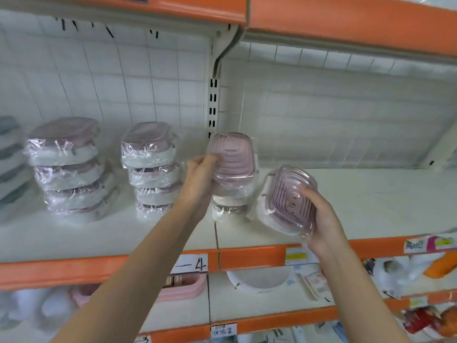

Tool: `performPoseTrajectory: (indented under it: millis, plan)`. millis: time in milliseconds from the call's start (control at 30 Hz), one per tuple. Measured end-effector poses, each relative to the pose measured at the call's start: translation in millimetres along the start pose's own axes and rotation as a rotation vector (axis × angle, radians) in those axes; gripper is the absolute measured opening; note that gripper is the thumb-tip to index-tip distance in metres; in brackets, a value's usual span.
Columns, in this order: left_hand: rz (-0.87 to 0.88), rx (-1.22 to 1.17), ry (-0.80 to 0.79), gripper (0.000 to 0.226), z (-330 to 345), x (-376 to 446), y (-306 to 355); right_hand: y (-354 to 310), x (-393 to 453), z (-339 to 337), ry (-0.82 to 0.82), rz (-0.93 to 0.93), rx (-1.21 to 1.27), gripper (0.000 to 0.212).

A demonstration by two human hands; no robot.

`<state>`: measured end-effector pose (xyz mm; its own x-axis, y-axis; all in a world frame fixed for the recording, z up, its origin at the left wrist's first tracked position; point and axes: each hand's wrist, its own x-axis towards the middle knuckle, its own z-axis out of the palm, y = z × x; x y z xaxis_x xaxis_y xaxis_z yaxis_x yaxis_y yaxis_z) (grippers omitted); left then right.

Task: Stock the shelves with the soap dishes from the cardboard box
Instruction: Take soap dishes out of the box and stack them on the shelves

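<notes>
**Inspector:** Start at the left of the white shelf with the orange front edge (74, 243). What stands there?

**Assistant:** At the far left edge, a blurred stack of grey-green wrapped items (10, 154), cut off by the frame. Next, a stack of four pink ridged plastic soap dishes in clear film (66, 169), leaning slightly. To its right, apart from it, a second four-high stack of the same wrapped dishes (153, 169).

**Inspector:** And the hands?

**Assistant:** The left hand (200, 179) is closed on a tilted pink wrapped dish (232, 157), thumb and fingers pinching its left edge. That dish sits atop a third stack (230, 204), right of the second, by the shelf's centre seam. I cannot tell whether the held dish is resting fully on the one below.

**Inspector:** The right hand?

**Assistant:** The right hand (319, 219) grips another pink wrapped soap dish (289, 199), ridged face towards the camera, steeply tilted, just right of the third stack and held above the shelf's near part. The thumb lies across its face.

**Inspector:** Further right?

**Assistant:** Bare shelf surface. Below, a handwritten paper label (195, 264) on the orange edge, and mixed goods on lower shelves.
</notes>
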<state>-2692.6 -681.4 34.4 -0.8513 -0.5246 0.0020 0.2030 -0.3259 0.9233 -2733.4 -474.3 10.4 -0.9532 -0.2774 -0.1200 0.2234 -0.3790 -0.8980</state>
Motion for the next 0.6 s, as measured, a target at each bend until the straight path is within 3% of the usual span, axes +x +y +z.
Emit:
performPoseTrajectory:
  millis: [67, 200, 367, 467, 533, 600]
  plan:
    - [-0.008, 0.063, 0.02, 0.067, 13.6, 15.9, 4.8, -10.4, 17.0, 2.2, -0.049, -0.001, 0.052, 0.02]
    - [-0.076, 0.311, 0.14, 0.047, 24.3, 39.5, -4.6, -27.5, 44.5, 1.9, -0.109, 0.009, 0.06, 0.029]
    - [-0.129, 0.569, 0.162, 0.097, 17.1, 40.9, -15.6, -41.5, 68.2, 2.7, -0.154, 0.034, 0.106, 0.018]
    - [-0.152, 0.66, 0.103, 0.102, 20.3, 34.6, -11.1, -45.0, 79.3, 10.3, -0.182, 0.06, 0.084, 0.022]
    - [-0.116, 0.802, 0.103, 0.09, 23.3, 36.2, -7.2, -48.8, 85.2, 15.6, -0.198, 0.079, 0.044, 0.029]
    - [0.038, 0.918, 0.204, 0.069, 28.8, 38.7, 2.1, -55.7, 90.3, 19.2, -0.241, 0.077, -0.016, 0.034]
